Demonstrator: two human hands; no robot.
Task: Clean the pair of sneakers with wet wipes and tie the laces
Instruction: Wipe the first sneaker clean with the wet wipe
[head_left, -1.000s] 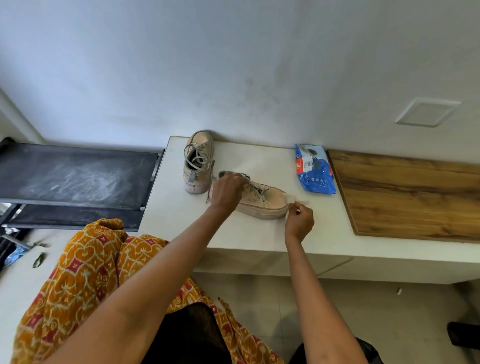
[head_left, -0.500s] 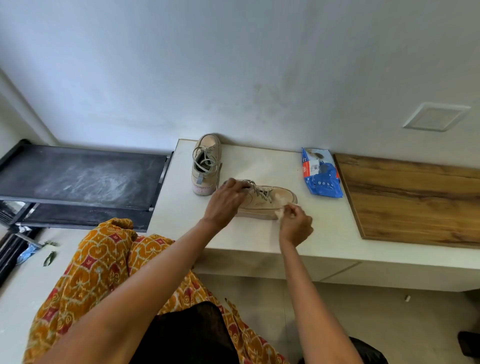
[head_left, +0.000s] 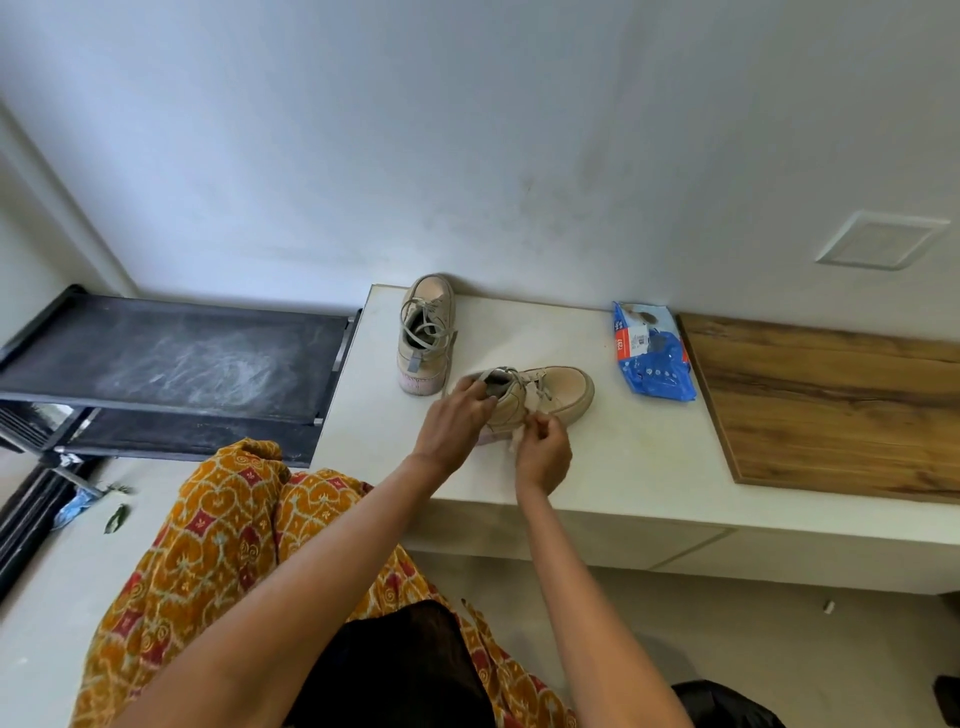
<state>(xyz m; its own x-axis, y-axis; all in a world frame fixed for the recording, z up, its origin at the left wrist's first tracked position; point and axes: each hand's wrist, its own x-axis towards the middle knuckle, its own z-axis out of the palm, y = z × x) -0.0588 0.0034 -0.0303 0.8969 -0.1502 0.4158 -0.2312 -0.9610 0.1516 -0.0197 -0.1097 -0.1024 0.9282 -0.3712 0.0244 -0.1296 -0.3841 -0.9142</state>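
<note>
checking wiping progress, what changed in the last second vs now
The right hand, pinching the wet wipe, slid from the toe of the near sneaker back along its near side to about midway. The left hand still grips the heel collar. The far sneaker and blue wipes pack kept their places on the white counter.

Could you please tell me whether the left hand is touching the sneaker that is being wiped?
Touching. The head view shows the left hand with its fingers hooked over the heel collar of the near sneaker, no gap between them.
</note>
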